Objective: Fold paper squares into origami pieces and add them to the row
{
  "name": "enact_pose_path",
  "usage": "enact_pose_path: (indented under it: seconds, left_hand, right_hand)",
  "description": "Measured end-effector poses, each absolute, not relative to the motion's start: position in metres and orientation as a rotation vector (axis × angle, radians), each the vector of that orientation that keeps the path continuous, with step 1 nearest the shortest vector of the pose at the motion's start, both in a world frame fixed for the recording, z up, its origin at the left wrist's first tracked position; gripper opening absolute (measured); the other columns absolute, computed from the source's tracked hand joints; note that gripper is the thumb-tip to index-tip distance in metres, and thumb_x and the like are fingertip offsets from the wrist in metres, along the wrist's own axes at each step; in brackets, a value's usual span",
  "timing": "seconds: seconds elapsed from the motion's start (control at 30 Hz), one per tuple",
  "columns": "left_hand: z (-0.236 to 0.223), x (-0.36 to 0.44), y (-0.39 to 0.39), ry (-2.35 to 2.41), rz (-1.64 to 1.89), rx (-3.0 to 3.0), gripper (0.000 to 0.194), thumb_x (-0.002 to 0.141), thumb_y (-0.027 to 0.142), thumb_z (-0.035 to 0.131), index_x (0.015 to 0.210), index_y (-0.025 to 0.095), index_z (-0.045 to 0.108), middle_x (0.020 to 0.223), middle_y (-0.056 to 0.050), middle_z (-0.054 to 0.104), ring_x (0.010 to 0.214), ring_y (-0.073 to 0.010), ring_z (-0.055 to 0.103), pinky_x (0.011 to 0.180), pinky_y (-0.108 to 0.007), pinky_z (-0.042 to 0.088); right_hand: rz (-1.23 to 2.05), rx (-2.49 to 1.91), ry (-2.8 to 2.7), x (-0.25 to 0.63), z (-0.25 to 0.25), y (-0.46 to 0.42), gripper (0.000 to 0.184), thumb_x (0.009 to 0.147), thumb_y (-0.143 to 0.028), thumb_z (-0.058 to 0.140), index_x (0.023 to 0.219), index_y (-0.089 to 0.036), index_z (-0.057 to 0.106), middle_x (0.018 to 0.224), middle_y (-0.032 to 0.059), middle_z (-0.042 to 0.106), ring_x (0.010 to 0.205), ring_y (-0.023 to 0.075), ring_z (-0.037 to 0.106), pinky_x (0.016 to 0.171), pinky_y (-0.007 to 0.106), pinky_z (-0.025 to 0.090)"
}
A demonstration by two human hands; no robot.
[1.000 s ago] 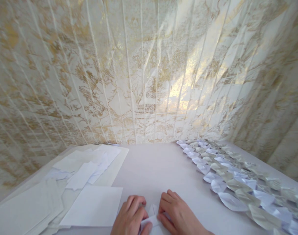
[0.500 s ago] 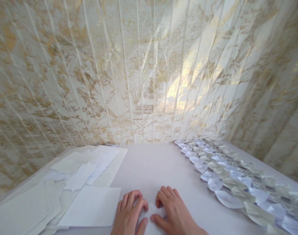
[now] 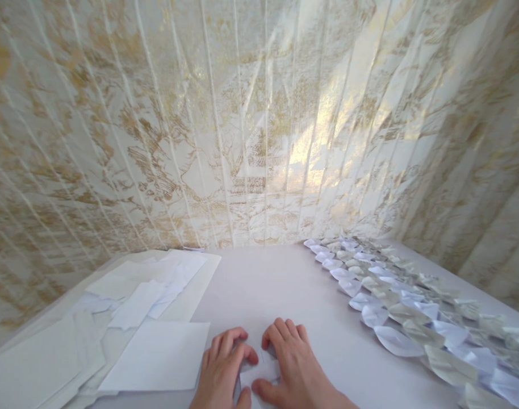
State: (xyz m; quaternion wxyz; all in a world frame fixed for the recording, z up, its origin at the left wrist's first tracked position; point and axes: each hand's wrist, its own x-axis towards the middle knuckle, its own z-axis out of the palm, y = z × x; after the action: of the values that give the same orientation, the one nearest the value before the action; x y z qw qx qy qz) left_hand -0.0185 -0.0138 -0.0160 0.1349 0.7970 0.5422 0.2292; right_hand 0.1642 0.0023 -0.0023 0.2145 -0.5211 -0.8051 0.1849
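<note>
A small folded piece of white paper (image 3: 259,372) lies on the pale table (image 3: 268,289) at the bottom centre. My left hand (image 3: 223,369) presses on its left side, fingers curled over the fold and thumb below it. My right hand (image 3: 291,369) holds the right side the same way, fingertips meeting the left hand's over the paper. Most of the piece is hidden under my fingers.
Loose white sheets (image 3: 157,355) and scraps (image 3: 135,301) lie in a pile at the left. Rows of several folded white and silvery paper boats (image 3: 396,309) cover the right side of the table. A cream and gold curtain (image 3: 251,125) hangs right behind the table.
Both hands have drawn closer together over the folded paper and sit a little higher in the picture; the upright paper flap seen between them earlier is now pressed down.
</note>
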Motion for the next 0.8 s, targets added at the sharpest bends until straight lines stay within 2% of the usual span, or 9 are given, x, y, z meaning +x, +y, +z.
enact_pose_path:
  seconds: [0.23,0.6,0.63,0.7,0.8]
  left_hand:
    - [-0.017,-0.018,-0.014,1.588,0.684,2.314,0.051,0.048,0.003,0.047,0.09,0.025,0.064,0.122,-0.006,0.06,0.118,-0.0298,0.053,0.092,-0.042,0.045]
    - [-0.017,-0.019,-0.015,1.6,0.666,2.338,0.052,0.048,0.002,0.047,0.09,0.026,0.063,0.12,-0.005,0.06,0.115,-0.0299,0.054,0.089,-0.042,0.046]
    - [-0.017,-0.02,-0.014,1.573,0.673,2.344,0.053,0.048,0.002,0.047,0.093,0.026,0.063,0.121,-0.005,0.06,0.116,-0.0299,0.054,0.089,-0.042,0.045]
    - [-0.017,-0.02,-0.013,1.466,0.699,2.373,0.067,0.047,0.003,0.045,0.108,0.028,0.06,0.129,-0.005,0.058,0.121,-0.029,0.051,0.094,-0.043,0.043]
    - [-0.015,-0.019,-0.01,1.252,0.718,2.465,0.093,0.044,0.004,0.042,0.135,0.026,0.043,0.138,-0.004,0.055,0.129,-0.0246,0.045,0.103,-0.041,0.037]
  right_hand:
    - [0.627,-1.474,-2.224,0.166,0.006,0.004,0.033,0.062,-0.019,0.067,0.092,-0.021,0.055,0.1,0.004,0.059,0.095,0.026,0.051,0.087,0.039,0.032]
    - [0.823,-1.563,-2.197,0.192,0.024,0.005,0.051,0.05,-0.001,0.045,0.096,-0.021,0.056,0.104,0.0036,0.059,0.103,0.0245,0.051,0.094,0.04,0.033]
    - [0.847,-1.556,-2.19,0.195,0.023,0.006,0.053,0.049,-0.001,0.044,0.096,-0.021,0.056,0.104,0.0033,0.059,0.104,0.0242,0.051,0.095,0.04,0.033]
    - [0.898,-1.524,-2.181,0.201,0.022,0.008,0.056,0.047,-0.001,0.042,0.097,-0.021,0.056,0.104,0.0032,0.059,0.106,0.0239,0.051,0.098,0.041,0.032]
    - [1.03,-1.471,-2.163,0.209,0.024,0.012,0.057,0.048,-0.003,0.043,0.1,-0.021,0.056,0.106,0.0036,0.059,0.109,0.0247,0.05,0.1,0.042,0.03]
